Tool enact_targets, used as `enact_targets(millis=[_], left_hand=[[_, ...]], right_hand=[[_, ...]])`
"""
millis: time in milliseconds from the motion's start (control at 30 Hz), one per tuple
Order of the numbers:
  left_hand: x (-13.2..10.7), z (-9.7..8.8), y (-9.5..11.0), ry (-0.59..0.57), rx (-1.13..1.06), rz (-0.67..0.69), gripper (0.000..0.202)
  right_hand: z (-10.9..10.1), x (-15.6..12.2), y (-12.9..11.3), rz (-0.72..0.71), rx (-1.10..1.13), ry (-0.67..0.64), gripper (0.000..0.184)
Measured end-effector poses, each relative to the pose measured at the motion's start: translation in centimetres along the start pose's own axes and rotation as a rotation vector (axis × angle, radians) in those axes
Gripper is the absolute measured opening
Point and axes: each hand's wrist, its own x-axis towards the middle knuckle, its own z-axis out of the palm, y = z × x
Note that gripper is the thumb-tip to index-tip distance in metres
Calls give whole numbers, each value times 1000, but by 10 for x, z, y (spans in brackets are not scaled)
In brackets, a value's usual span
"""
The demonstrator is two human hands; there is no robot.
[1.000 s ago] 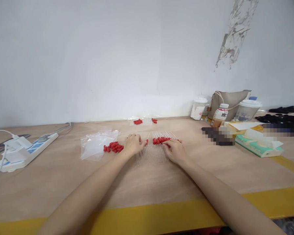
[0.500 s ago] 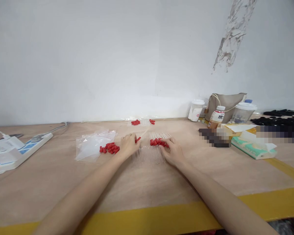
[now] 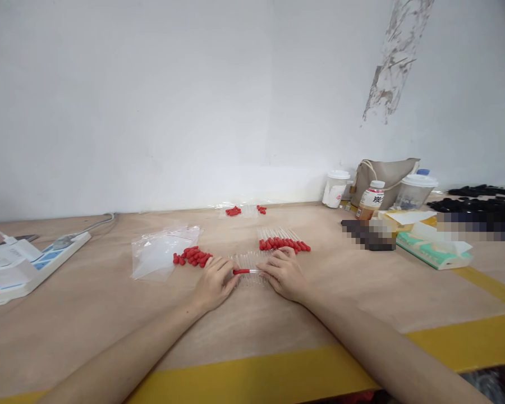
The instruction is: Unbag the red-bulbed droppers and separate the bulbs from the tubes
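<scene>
Head: L/R hands (image 3: pixel 215 281) (image 3: pixel 287 273) (inside tbl edge (image 3: pixel 256 377))

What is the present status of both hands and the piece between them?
Left hand at the red end of the piece, right hand at its clear end. Piece crosswise between hands. Clear tubes close around; red-headed sticks just beyond right hand.
</scene>
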Motion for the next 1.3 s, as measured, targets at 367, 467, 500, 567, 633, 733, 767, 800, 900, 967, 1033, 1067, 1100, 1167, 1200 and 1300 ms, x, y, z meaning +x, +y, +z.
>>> enact_targets(millis=[367,467,500,567,633,733,767,800,900,967,1033,1067,1100,1167,1200,1300], left_hand=[[-1,-1,4,-36,44,84,20],[-3,-1,3,-47,57,129,22],[-4,-1,4,-47,56,148,21],[-4,-1,5,-50,51,173,20],[-3,-1,5,-53,47,184,20],[-5,-3,1,-54,44,193,19],[-7,-5,-2,-44,41,183,20],[-9,-8,-5,-28,38,164,20],[-15,-16,-14,44,4,78,19],[-14,-20,-16,83,-33,19,18],[-9,-24,-17,124,-48,-85,20],[-6,-27,-19,148,-41,-158,22],[-2,-31,-24,178,-28,-242,24],[2,-43,-38,246,16,-420,28],[2,-50,-49,273,35,-509,30],[-5,-70,-83,278,67,-732,32]], right_hand=[[0,-1,-8,-42,60,24,20],[0,-3,-5,-65,62,25,19],[0,-3,-5,-69,62,24,19],[0,-3,-5,-72,62,24,19],[-1,-3,-4,-70,68,14,19],[-6,-3,4,-61,91,-3,20],[-8,-3,9,-41,99,0,22],[-11,-3,15,-4,105,12,23],[-19,-2,31,228,116,82,23],[-21,1,33,351,128,113,21],[-21,4,28,419,134,116,20],[-20,6,23,439,130,112,19],[-18,7,19,452,118,109,18],[-14,8,12,442,69,93,16],[-11,8,9,423,30,85,16],[-2,10,8,360,-103,61,16]])
